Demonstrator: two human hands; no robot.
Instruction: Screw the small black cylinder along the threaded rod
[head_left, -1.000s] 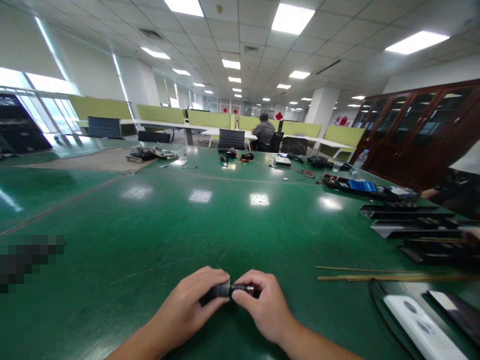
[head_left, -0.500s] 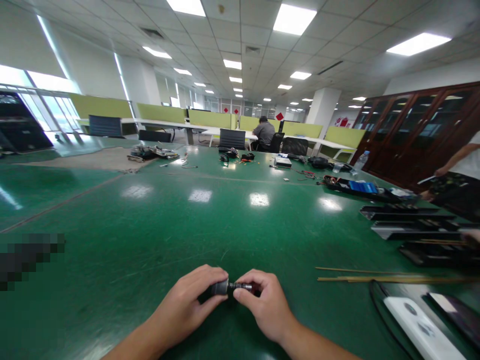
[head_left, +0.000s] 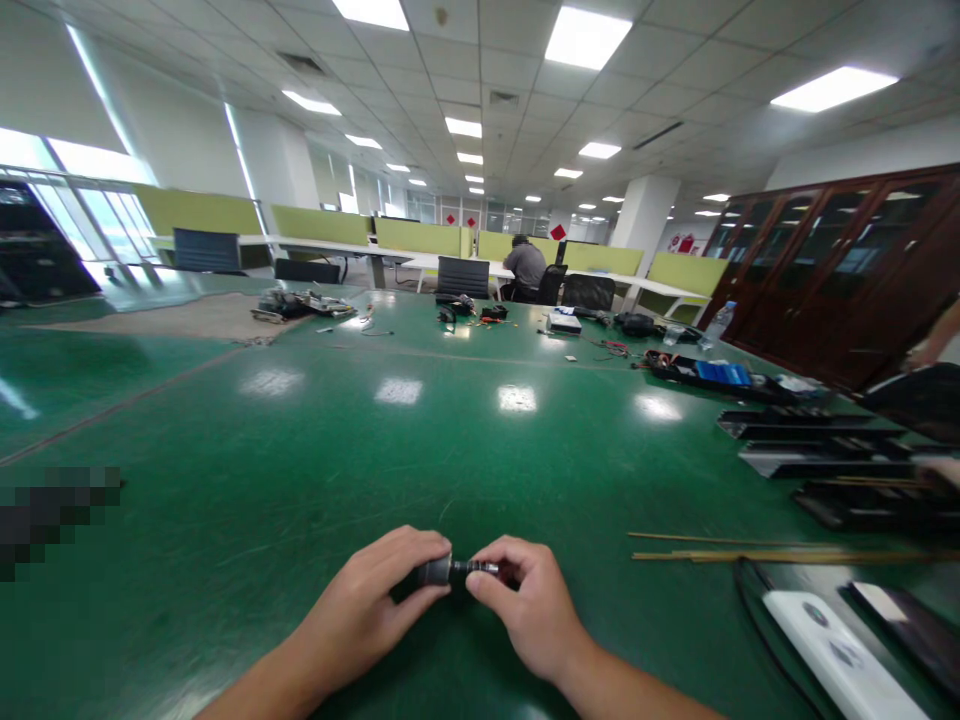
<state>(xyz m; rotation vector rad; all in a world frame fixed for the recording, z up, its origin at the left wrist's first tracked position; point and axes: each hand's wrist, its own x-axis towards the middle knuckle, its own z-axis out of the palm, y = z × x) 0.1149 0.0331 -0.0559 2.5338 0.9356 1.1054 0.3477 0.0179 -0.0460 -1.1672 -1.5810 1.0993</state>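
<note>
Near the front of the green table [head_left: 315, 470], my left hand [head_left: 375, 590] is closed around a short dark cylinder [head_left: 435, 571] with a lighter rim at its right end. A thin black shaft [head_left: 460, 567] runs out of that end toward the right. My right hand [head_left: 529, 600] pinches a small dark ribbed piece with a shiny silver end [head_left: 489, 568], in line with the shaft. Both hands are just above the tabletop, with the two parts level between them. My fingers hide some of the ribbed piece and the cylinder's far side.
Thin brass-coloured rods [head_left: 697, 556] lie to the right, beside a white power strip [head_left: 844, 650] with a black cable. Beyond them are black metal channels [head_left: 810, 459] and another person's hand at the edge. A clear bottle [head_left: 718, 325] stands farther back.
Both hands have shifted very slightly left in view, still gripping their parts. More plain black shaft shows beside the cylinder. At far right, another person has moved mostly out of view.
</note>
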